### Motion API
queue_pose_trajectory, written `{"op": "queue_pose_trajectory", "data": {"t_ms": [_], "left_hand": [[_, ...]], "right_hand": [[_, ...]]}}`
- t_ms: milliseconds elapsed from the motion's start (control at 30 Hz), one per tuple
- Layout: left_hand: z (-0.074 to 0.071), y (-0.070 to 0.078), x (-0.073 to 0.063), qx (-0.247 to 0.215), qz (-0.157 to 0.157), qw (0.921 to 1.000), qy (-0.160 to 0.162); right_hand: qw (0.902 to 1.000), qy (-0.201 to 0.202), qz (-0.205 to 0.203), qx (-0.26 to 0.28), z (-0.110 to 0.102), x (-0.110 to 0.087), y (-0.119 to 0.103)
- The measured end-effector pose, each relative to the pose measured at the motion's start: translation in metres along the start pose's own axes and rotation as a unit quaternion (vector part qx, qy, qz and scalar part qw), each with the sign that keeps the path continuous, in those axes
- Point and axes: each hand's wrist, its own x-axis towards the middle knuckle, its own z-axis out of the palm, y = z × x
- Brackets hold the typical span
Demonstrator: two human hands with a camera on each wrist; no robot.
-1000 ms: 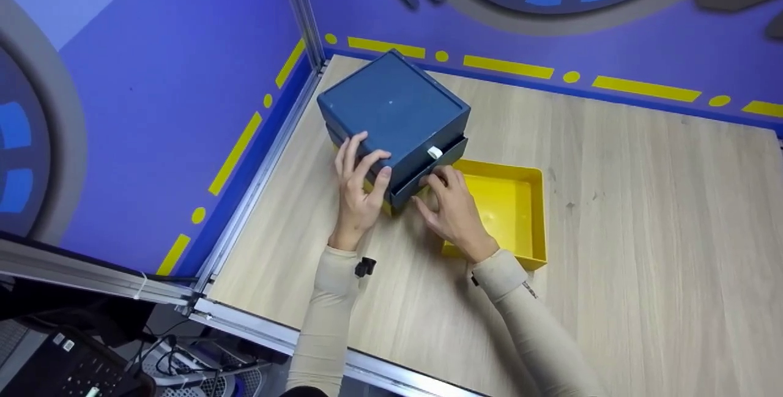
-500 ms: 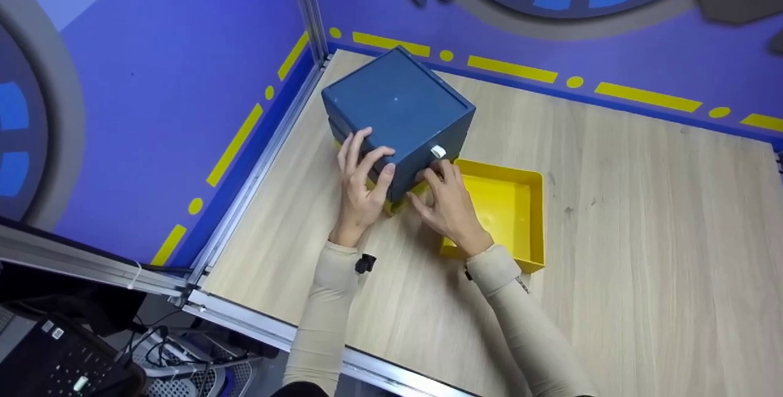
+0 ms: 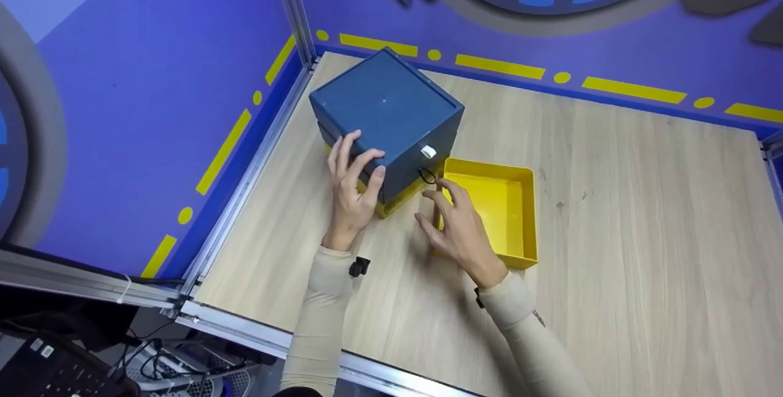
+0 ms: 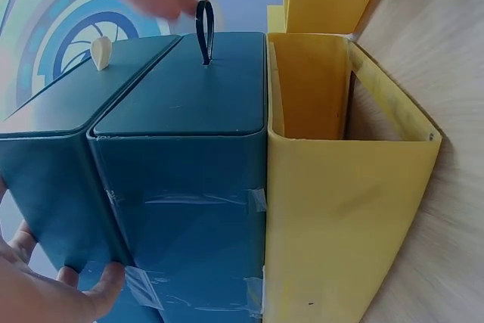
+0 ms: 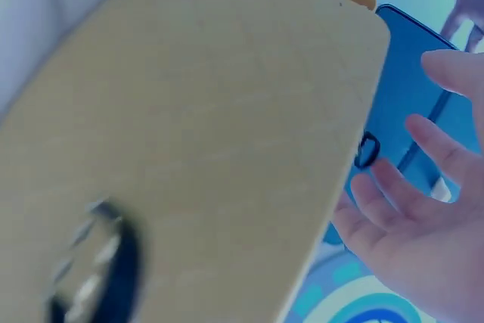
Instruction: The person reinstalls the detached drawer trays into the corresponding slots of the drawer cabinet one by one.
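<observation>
Two dark blue drawer units are stacked at the left: the upper unit has a white tab, the lower unit a black loop. Both fronts sit flush in the left wrist view. Beneath them is a yellow open-fronted shell. My left hand rests with spread fingers on the near left corner of the upper unit. In front of the black loop hovers my right hand, fingers loosely bent and holding nothing. It partly covers a yellow drawer lying on the table.
The wooden table extends to the right of the yellow drawer. Blue-purple printed panels border it at the left and back. A metal frame rail runs along the near edge, with a laptop and cables beyond it.
The lower blue drawer, earlier sticking out, has slid in flush under my right hand. That hand has then drawn back toward me, baring the black loop. My left hand stays on the upper unit.
</observation>
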Motion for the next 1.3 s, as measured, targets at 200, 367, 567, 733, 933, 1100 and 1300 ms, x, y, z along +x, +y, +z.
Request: {"op": "queue_pose_trajectory", "data": {"t_ms": [200, 367, 567, 733, 933, 1100, 1300], "left_hand": [[-0.009, -0.003, -0.001, -0.004, 0.008, 0.9998, 0.018], [-0.008, -0.003, -0.003, -0.002, 0.002, 0.9999, 0.012], [-0.006, -0.002, -0.004, -0.003, -0.004, 0.9999, 0.009], [-0.003, 0.000, -0.005, -0.010, -0.007, 0.9999, 0.003], [-0.002, 0.001, -0.004, -0.011, -0.007, 0.9999, 0.003], [-0.001, 0.003, -0.001, -0.010, -0.006, 0.9999, 0.003], [-0.001, 0.004, 0.000, -0.007, -0.005, 1.0000, -0.003]], "right_hand": [[0.9985, 0.052, 0.016, 0.000, -0.008, -0.027, -0.006], [0.9937, 0.111, -0.004, -0.006, -0.013, -0.058, -0.009], [0.9911, 0.129, 0.000, -0.032, -0.019, -0.088, -0.006], [0.9905, 0.127, 0.015, -0.051, -0.020, -0.104, 0.004], [0.9911, 0.111, 0.026, -0.068, -0.016, -0.118, 0.014], [0.9922, 0.093, 0.031, -0.076, -0.015, -0.120, 0.017], [0.9925, 0.085, 0.051, -0.072, -0.015, -0.121, 0.017]]}}
